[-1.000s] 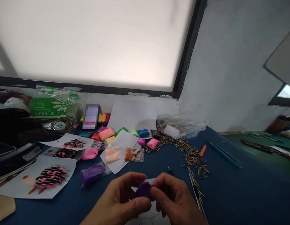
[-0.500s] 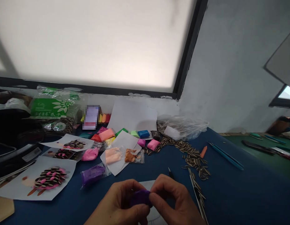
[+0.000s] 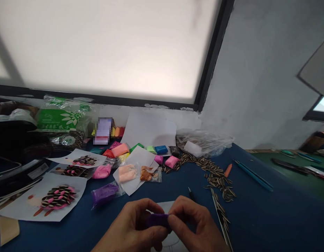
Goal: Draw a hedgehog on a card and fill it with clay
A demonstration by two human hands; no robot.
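Note:
A flattened lump of purple modelling clay [image 3: 158,220] is pinched between my two hands, low in the middle of the view. My left hand [image 3: 135,224] grips its left side with thumb and fingers. The thumb and fingertips of my right hand [image 3: 192,220] press its right end. Under the hands lies a white sheet [image 3: 165,207] with faint drawn lines, mostly hidden. Left of them rests a clear bag of purple clay [image 3: 105,194]. A black pen [image 3: 190,192] pokes out just beyond my right hand.
Sunflower seeds [image 3: 214,173] spread at right, beside a metal craft knife [image 3: 219,217], an orange clay piece [image 3: 228,170] and blue tweezers [image 3: 253,175]. Seed-and-clay hedgehog pictures [image 3: 20,203] lie left. Bagged clay, including peach [image 3: 127,173] and brown [image 3: 148,173], sits behind; a seed bag [image 3: 57,119] stands back left.
The purple clay has been turned or pressed a little and now shows a narrower, longer edge. Both hands stay in nearly the same place. The view has shifted slightly.

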